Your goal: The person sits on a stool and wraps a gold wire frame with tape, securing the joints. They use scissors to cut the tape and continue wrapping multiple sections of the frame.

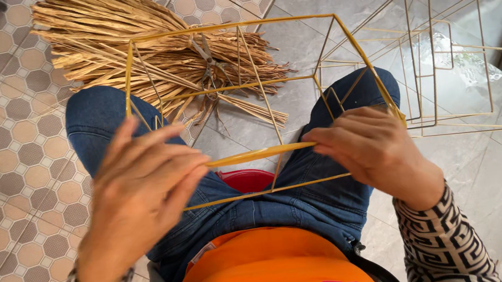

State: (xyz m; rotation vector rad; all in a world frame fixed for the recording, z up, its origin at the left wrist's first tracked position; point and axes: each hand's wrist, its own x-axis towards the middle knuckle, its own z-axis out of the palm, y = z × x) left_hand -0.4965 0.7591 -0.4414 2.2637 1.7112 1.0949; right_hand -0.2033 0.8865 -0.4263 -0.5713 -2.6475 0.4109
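Both grips are closed on one flat, pale straw strip (262, 153): the left hand (142, 185) pinches its near end between thumb and fingers, and the right hand (371, 146) holds the other end against a bar of the gold wire frame (244, 85) resting across the person's lap. Pulled taut like this, the dry strip could split or slip from the pinch. The light frame could tip off the knees onto the floor, toward the straw bundle (146, 46).
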